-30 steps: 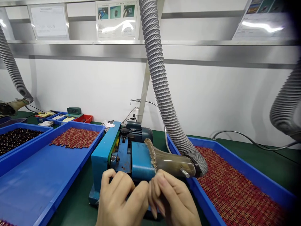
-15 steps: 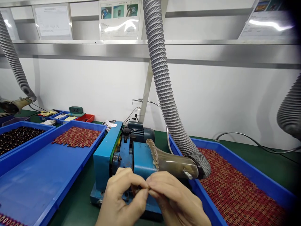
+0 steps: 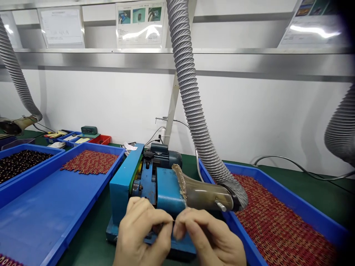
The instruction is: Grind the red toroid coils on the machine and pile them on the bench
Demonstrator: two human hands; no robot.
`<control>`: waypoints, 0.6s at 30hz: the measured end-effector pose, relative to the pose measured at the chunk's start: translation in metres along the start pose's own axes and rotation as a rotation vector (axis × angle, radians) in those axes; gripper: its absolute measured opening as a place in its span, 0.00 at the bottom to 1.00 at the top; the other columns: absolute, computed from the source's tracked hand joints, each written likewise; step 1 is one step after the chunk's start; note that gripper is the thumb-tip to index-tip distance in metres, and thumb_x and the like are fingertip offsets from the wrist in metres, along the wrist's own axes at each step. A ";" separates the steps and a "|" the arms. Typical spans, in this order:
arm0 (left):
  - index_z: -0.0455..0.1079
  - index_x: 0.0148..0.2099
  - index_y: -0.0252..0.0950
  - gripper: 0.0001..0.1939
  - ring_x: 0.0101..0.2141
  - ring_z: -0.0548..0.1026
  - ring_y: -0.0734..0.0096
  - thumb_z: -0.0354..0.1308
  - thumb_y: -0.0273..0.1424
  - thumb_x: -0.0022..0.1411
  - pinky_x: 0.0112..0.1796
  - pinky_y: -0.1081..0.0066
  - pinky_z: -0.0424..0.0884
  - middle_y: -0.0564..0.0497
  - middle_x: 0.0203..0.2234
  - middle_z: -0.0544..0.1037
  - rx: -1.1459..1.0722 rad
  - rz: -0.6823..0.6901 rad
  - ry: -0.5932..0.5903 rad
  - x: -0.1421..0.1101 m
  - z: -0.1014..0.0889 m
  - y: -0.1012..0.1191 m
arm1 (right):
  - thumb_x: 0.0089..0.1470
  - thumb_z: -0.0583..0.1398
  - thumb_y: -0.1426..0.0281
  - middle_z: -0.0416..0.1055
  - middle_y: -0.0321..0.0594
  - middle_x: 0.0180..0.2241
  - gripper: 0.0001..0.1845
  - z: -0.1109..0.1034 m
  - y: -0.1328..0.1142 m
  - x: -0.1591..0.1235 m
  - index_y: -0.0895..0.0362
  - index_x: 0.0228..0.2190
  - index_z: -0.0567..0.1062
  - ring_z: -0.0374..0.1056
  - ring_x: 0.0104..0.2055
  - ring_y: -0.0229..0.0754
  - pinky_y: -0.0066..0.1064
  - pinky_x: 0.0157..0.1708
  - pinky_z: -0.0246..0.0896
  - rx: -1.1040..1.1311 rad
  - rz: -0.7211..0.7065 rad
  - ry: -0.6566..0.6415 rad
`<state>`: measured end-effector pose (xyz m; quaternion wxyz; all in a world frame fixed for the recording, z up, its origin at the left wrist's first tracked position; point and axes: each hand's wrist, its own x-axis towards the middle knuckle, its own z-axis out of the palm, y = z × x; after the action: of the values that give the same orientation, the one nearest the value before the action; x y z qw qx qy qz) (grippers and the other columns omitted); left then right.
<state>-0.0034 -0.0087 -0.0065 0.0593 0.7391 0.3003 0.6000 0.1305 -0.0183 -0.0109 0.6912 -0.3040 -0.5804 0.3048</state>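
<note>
In front of the blue belt machine (image 3: 169, 186), my two hands meet with their fingertips almost touching. My left hand (image 3: 144, 231) is closed in a pinch, thumb against the bent index finger. A sliver of something thin and brownish (image 3: 173, 221) shows at its fingertips; most of it is hidden, so its kind cannot be told. Just to the right, my right hand (image 3: 212, 234) has its fingers curled together by the same spot. What lies between those fingers, if anything, is hidden.
At right, a blue tray (image 3: 299, 207) holds many small red ring-like parts (image 3: 277, 218). Another blue tray (image 3: 41, 207) at left carries more red parts (image 3: 91, 161) at its far end. A grey hose (image 3: 188, 92) drops to a brownish duct (image 3: 208, 193) beside the machine.
My right hand has turned and its fingers have curled in, drawing slightly off the left fingertips. The left hand keeps its pinch, shifted slightly left.
</note>
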 end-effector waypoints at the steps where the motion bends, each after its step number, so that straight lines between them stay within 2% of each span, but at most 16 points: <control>1: 0.67 0.34 0.41 0.10 0.24 0.66 0.74 0.54 0.19 0.61 0.27 0.74 0.62 0.57 0.20 0.67 -0.064 -0.056 0.013 0.000 0.000 0.000 | 0.59 0.63 0.69 0.75 0.37 0.23 0.07 0.000 0.000 0.001 0.53 0.29 0.80 0.70 0.26 0.42 0.30 0.30 0.65 -0.056 -0.112 0.017; 2: 0.68 0.33 0.42 0.10 0.24 0.66 0.74 0.54 0.20 0.61 0.26 0.75 0.61 0.57 0.21 0.67 -0.116 -0.106 0.035 -0.001 0.002 0.001 | 0.57 0.63 0.74 0.77 0.37 0.26 0.06 -0.001 0.001 0.003 0.52 0.32 0.81 0.71 0.29 0.42 0.30 0.32 0.67 -0.086 -0.201 -0.002; 4: 0.69 0.32 0.42 0.11 0.25 0.65 0.74 0.54 0.20 0.60 0.26 0.75 0.61 0.58 0.21 0.67 -0.197 -0.181 0.062 -0.002 0.004 0.001 | 0.54 0.63 0.82 0.79 0.37 0.29 0.15 -0.002 0.000 0.008 0.51 0.37 0.80 0.73 0.31 0.43 0.31 0.33 0.70 -0.098 -0.306 -0.113; 7: 0.69 0.32 0.43 0.11 0.25 0.64 0.74 0.54 0.21 0.59 0.27 0.75 0.60 0.58 0.21 0.67 -0.282 -0.255 0.032 -0.003 0.005 0.002 | 0.50 0.61 0.88 0.79 0.37 0.31 0.22 -0.006 -0.001 0.014 0.52 0.40 0.79 0.74 0.32 0.43 0.31 0.34 0.72 -0.111 -0.340 -0.235; 10: 0.69 0.31 0.43 0.10 0.25 0.64 0.75 0.53 0.21 0.58 0.27 0.75 0.59 0.59 0.21 0.66 -0.334 -0.287 -0.033 -0.002 0.001 0.001 | 0.51 0.60 0.89 0.78 0.38 0.31 0.22 -0.010 0.000 0.016 0.52 0.40 0.79 0.73 0.33 0.43 0.32 0.34 0.71 -0.112 -0.341 -0.267; 15: 0.69 0.31 0.42 0.09 0.24 0.66 0.75 0.54 0.22 0.60 0.27 0.75 0.59 0.59 0.21 0.68 -0.336 -0.258 -0.124 0.000 -0.002 -0.003 | 0.52 0.60 0.89 0.76 0.39 0.32 0.23 -0.015 0.003 0.015 0.53 0.43 0.77 0.72 0.34 0.44 0.34 0.35 0.70 -0.136 -0.390 -0.313; 18: 0.68 0.33 0.42 0.09 0.25 0.66 0.74 0.54 0.21 0.61 0.28 0.74 0.60 0.58 0.21 0.69 -0.215 -0.145 -0.073 -0.002 0.003 -0.004 | 0.51 0.58 0.89 0.74 0.41 0.32 0.22 -0.016 0.004 0.012 0.55 0.42 0.74 0.69 0.32 0.44 0.35 0.33 0.68 -0.255 -0.486 -0.311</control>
<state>-0.0024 -0.0058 -0.0103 0.1922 0.7264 0.2844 0.5955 0.1475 -0.0076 -0.0084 0.6029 -0.1905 -0.7684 0.0984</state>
